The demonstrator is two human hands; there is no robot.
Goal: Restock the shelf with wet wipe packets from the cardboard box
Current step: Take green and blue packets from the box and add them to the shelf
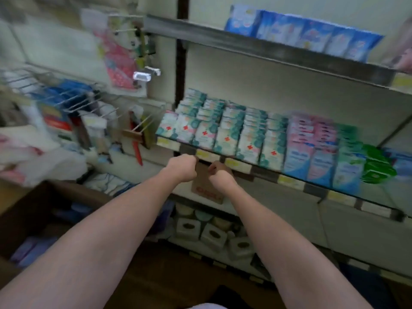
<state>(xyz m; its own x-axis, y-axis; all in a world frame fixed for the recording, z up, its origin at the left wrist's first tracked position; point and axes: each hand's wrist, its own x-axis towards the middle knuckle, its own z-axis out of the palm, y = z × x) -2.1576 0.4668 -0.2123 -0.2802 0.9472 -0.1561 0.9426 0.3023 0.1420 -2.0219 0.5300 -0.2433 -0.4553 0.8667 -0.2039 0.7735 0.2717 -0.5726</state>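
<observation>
At the near left, part of a brown cardboard box (29, 210) is seen low beside the shelving, with bluish packs blurred inside it. Just right of it, the left hand (181, 169) is held at the front edge of the middle shelf (289, 179), its fingers curled under; whether anything is pinched cannot be told. Between the hands a small brown cardboard piece (201, 186) hangs below the shelf edge, and it seems to be touched by both. The right hand (219, 175) is likewise curled, and its hold cannot be told either. Above and to the right, the wet wipe packets (225, 136) are stood upright in rows on the middle shelf, faces turned toward the aisle, long axes vertical, the rows running from near to far. Such packets are judged light, soft and somewhat slippery in their film wrap, so they are best taken by the two flat faces, not by the sealed ends.
</observation>
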